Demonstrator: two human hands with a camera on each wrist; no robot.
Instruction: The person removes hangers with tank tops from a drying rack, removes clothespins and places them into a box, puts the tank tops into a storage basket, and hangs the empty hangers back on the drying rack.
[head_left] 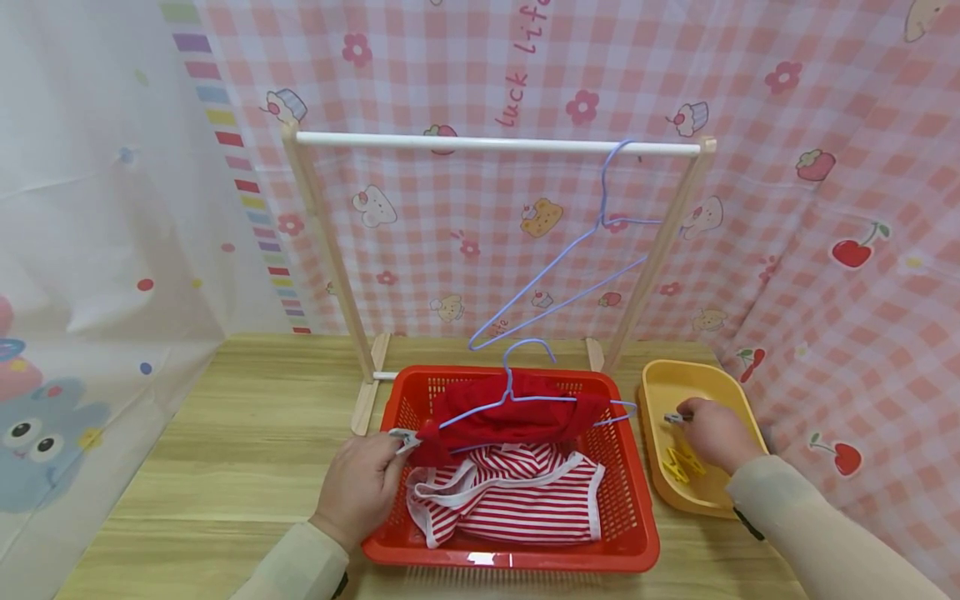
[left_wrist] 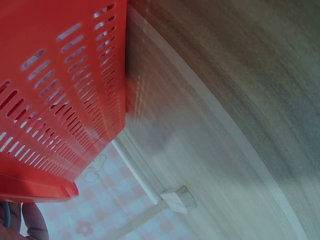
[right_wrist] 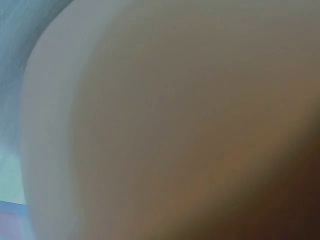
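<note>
My left hand (head_left: 360,485) pinches a grey clothespin (head_left: 406,439) at the left end of a red garment (head_left: 495,412). That garment lies over a blue wire hanger (head_left: 508,383), whose hook points up above the red basket (head_left: 510,557). Over the yellow tray (head_left: 678,369), my right hand (head_left: 716,433) holds another grey clothespin (head_left: 672,417) between its fingertips. Yellow clothespins (head_left: 681,464) lie in the tray below it. In the left wrist view only a few left fingers (left_wrist: 34,222) show beneath the basket rim. Blurred skin fills most of the right wrist view.
A red-and-white striped garment (head_left: 525,500) lies in the front of the basket. Behind stands a wooden rack with a white rail (head_left: 450,143); a second blue hanger (head_left: 547,275) hangs near its right post. The wooden table (head_left: 210,467) extends to the left.
</note>
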